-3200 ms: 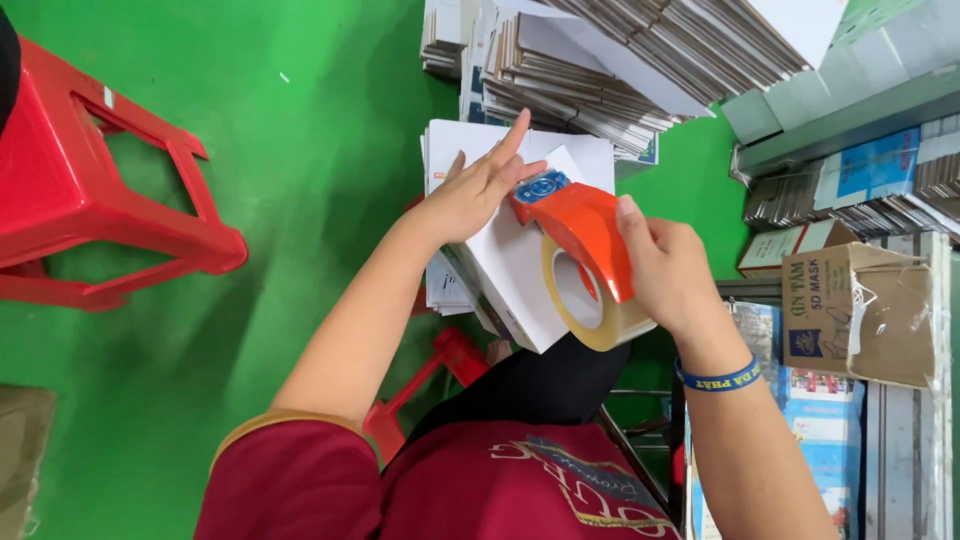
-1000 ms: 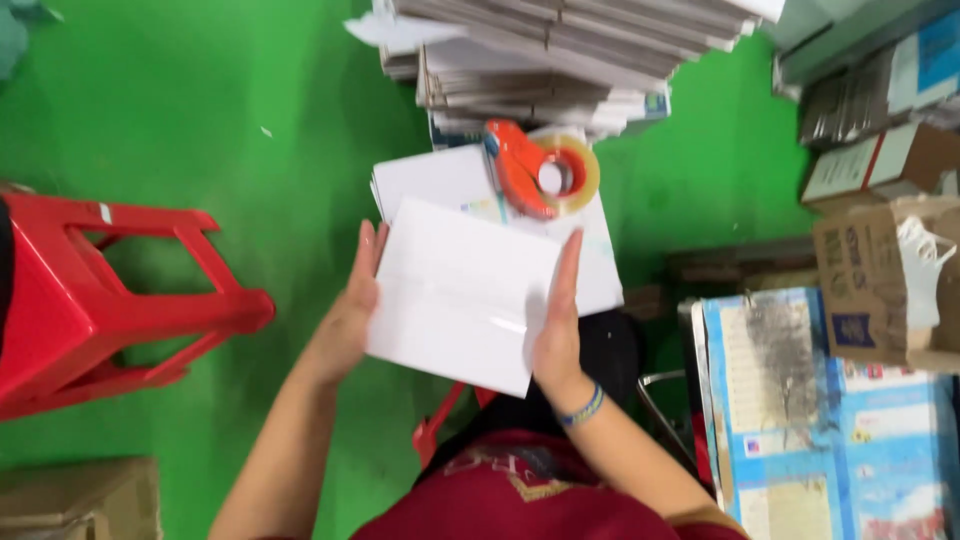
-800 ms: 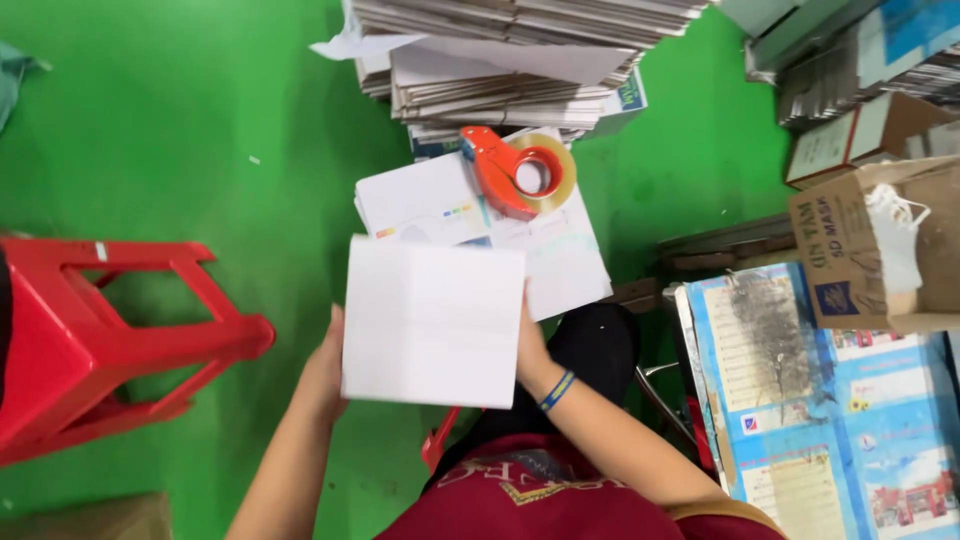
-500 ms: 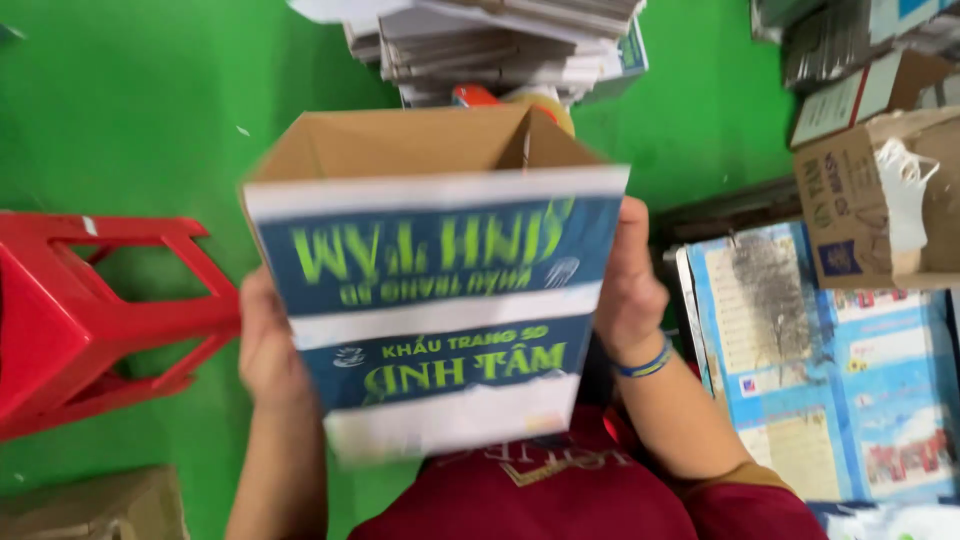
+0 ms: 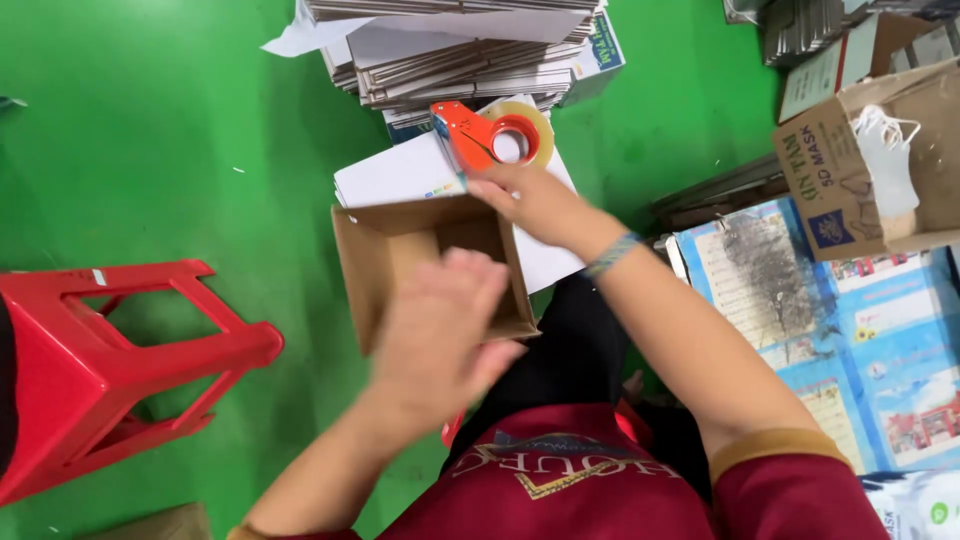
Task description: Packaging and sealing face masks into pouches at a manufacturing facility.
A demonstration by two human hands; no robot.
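While an open brown box (image 5: 420, 262) sits mouth-up on the lap above a green floor (image 5: 180, 130), the left hand (image 5: 440, 335), blurred and loosely spread, covers its near side. The right hand (image 5: 530, 200) reaches past the box's far corner, fingers touching the handle end of an orange tape dispenser (image 5: 490, 138); whether it grips cannot be told. The dispenser rests on white sheets (image 5: 400, 172) before stacked flat cartons (image 5: 460, 60), a red stool (image 5: 110, 350) at left.

The left hand (image 5: 440, 330) hovers, blurred, over an open box (image 5: 400, 245). The right hand (image 5: 525, 200) reaches beside the orange tape dispenser (image 5: 490, 135) on white sheets (image 5: 395, 175).
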